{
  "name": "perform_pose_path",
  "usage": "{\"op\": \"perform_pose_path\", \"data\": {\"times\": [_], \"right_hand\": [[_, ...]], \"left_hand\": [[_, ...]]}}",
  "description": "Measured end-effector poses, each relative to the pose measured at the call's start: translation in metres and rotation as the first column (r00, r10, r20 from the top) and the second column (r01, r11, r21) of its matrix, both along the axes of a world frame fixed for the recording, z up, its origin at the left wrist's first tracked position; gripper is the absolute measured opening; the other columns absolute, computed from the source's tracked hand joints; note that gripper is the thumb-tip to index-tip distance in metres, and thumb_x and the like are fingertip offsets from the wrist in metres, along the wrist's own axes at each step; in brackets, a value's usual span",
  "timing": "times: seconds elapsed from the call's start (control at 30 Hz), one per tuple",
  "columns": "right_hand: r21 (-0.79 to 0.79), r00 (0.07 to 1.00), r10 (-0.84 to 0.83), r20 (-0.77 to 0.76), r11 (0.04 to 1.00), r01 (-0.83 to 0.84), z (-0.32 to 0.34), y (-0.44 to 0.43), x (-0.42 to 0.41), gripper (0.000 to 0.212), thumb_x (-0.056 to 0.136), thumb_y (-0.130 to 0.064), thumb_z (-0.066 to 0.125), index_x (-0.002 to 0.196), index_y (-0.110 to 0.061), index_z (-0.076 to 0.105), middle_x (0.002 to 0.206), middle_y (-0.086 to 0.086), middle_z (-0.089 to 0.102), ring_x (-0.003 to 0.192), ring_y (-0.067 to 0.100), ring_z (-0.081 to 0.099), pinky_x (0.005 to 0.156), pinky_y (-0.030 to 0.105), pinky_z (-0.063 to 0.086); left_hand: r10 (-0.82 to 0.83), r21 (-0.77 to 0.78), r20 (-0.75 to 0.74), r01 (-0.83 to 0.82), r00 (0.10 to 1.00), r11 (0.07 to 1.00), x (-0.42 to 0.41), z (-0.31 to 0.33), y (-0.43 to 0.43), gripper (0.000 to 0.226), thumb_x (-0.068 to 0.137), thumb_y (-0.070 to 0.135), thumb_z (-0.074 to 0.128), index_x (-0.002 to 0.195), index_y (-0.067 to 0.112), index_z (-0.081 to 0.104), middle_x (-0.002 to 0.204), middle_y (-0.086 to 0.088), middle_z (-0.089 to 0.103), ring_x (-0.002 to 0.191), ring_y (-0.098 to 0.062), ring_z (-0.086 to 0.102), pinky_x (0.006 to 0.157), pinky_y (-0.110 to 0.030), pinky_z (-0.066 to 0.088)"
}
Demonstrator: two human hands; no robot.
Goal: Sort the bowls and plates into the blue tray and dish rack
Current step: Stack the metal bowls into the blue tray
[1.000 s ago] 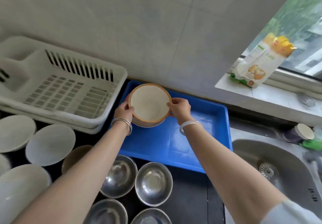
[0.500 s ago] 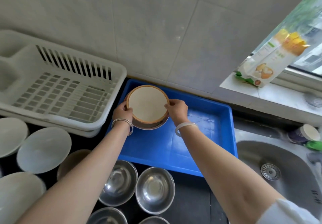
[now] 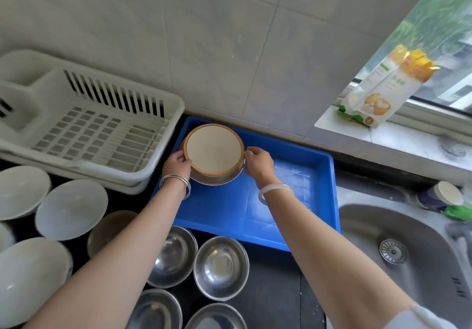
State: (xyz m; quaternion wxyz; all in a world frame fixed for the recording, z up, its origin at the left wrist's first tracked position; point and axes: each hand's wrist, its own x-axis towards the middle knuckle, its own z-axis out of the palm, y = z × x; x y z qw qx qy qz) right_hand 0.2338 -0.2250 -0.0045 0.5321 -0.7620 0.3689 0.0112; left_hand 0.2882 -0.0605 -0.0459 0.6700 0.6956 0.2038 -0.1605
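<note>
Arms outstretched, L hand & R hand gripping bowl in blue tray.

A steel sink with a strainer sits right, a lidded jar behind it, and a packet leans on the windowsill beside the tiled wall.

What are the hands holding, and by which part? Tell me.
Both hands hold the brown-rimmed bowl by its rim: the left hand grips the left edge, the right hand pinches the right edge, at the far left corner of the blue tray.
</note>
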Motion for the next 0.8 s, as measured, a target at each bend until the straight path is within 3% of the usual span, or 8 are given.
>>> {"op": "perform_pose_path", "data": {"times": [0.13, 0.23, 0.33, 0.5, 0.57, 0.63, 0.73, 0.8], "right_hand": [[-0.031, 0.996, 0.007, 0.085, 1.0, -0.005, 0.012, 0.004, -0.035, 0.022, 0.092, -0.018, 0.039, 0.089, -0.017, 0.061, 0.098, 0.01, 0.068, 0.09, 0.029, 0.066, 0.085, 0.047, 0.055], [0.056, 0.992, 0.026, 0.123, 0.998, -0.033, 0.015, 0.009, -0.074, 0.02, 0.094, -0.02, 0.041, 0.087, -0.024, 0.06, 0.091, 0.001, 0.068, 0.076, 0.014, 0.066, 0.069, 0.032, 0.053], [0.106, 0.994, 0.057, 0.096, 0.992, -0.067, 0.011, 0.013, -0.117, 0.022, 0.093, -0.022, 0.045, 0.08, -0.027, 0.061, 0.083, -0.004, 0.067, 0.069, 0.012, 0.065, 0.061, 0.024, 0.049], [0.076, 0.988, 0.149, -0.038, 0.986, -0.145, -0.012, 0.022, -0.187, 0.025, 0.091, -0.019, 0.044, 0.075, -0.024, 0.062, 0.078, -0.002, 0.069, 0.064, 0.014, 0.063, 0.067, 0.03, 0.05], [0.034, 0.981, 0.156, -0.112, 0.988, -0.154, -0.023, 0.025, -0.21, 0.023, 0.089, -0.02, 0.046, 0.074, -0.02, 0.064, 0.077, 0.0, 0.07, 0.064, 0.016, 0.063, 0.066, 0.031, 0.048], [-0.064, 0.958, 0.202, -0.202, 0.974, -0.218, -0.034, 0.029, -0.225, 0.023, 0.088, -0.024, 0.047, 0.079, -0.017, 0.066, 0.078, 0.0, 0.07, 0.071, 0.02, 0.063, 0.062, 0.029, 0.045], [-0.126, 0.935, 0.237, -0.263, 0.953, -0.277, -0.044, 0.038, -0.234, 0.025, 0.087, -0.032, 0.047, 0.081, -0.018, 0.067, 0.074, 0.0, 0.068, 0.075, 0.023, 0.063, 0.055, 0.024, 0.041], [-0.089, 0.935, 0.241, -0.262, 0.958, -0.272, -0.05, 0.045, -0.23, 0.024, 0.086, -0.033, 0.05, 0.083, -0.017, 0.068, 0.073, 0.003, 0.07, 0.075, 0.024, 0.067, 0.063, 0.029, 0.052]], "left_hand": [[-0.022, -0.012, -0.013, 0.022, 1.0, 1.0, -0.029, 0.008, 0.01, 0.041, 0.089, 0.008, 0.052, 0.13, 0.007, 0.049, 0.124, -0.015, 0.059, 0.098, -0.021, 0.059, 0.087, -0.028, 0.047], [-0.015, -0.002, -0.018, 0.015, 1.0, 1.0, -0.063, 0.014, 0.021, 0.039, 0.088, 0.006, 0.054, 0.127, 0.005, 0.051, 0.112, -0.015, 0.061, 0.082, -0.015, 0.059, 0.077, -0.024, 0.051], [0.048, -0.015, -0.025, -0.048, 0.999, 0.999, -0.108, 0.018, 0.034, 0.033, 0.087, 0.0, 0.055, 0.119, 0.0, 0.054, 0.101, -0.014, 0.059, 0.074, -0.013, 0.059, 0.061, -0.012, 0.053], [-0.053, 0.119, -0.064, 0.061, 0.997, 0.991, -0.189, 0.014, 0.053, 0.021, 0.085, -0.001, 0.056, 0.106, -0.004, 0.06, 0.077, -0.008, 0.061, 0.067, -0.018, 0.057, 0.069, -0.025, 0.048], [-0.192, 0.306, -0.057, 0.201, 0.98, 0.931, -0.216, 0.01, 0.06, 0.016, 0.085, 0.007, 0.059, 0.1, 0.005, 0.064, 0.082, -0.007, 0.065, 0.077, -0.024, 0.062, 0.075, -0.032, 0.049], [-0.312, 0.454, -0.062, 0.305, 0.948, 0.837, -0.238, 0.007, 0.067, 0.012, 0.085, 0.012, 0.059, 0.095, 0.012, 0.065, 0.09, -0.005, 0.068, 0.083, -0.019, 0.061, 0.076, -0.027, 0.045], [-0.376, 0.478, -0.098, 0.375, 0.921, 0.794, -0.259, 0.002, 0.07, 0.017, 0.083, 0.009, 0.061, 0.1, 0.014, 0.063, 0.095, -0.002, 0.067, 0.085, -0.015, 0.06, 0.076, -0.024, 0.043], [-0.429, 0.482, -0.129, 0.435, 0.894, 0.761, -0.266, -0.001, 0.071, 0.024, 0.081, 0.006, 0.062, 0.104, 0.012, 0.062, 0.1, -0.004, 0.067, 0.09, -0.017, 0.061, 0.081, -0.025, 0.045]]}}
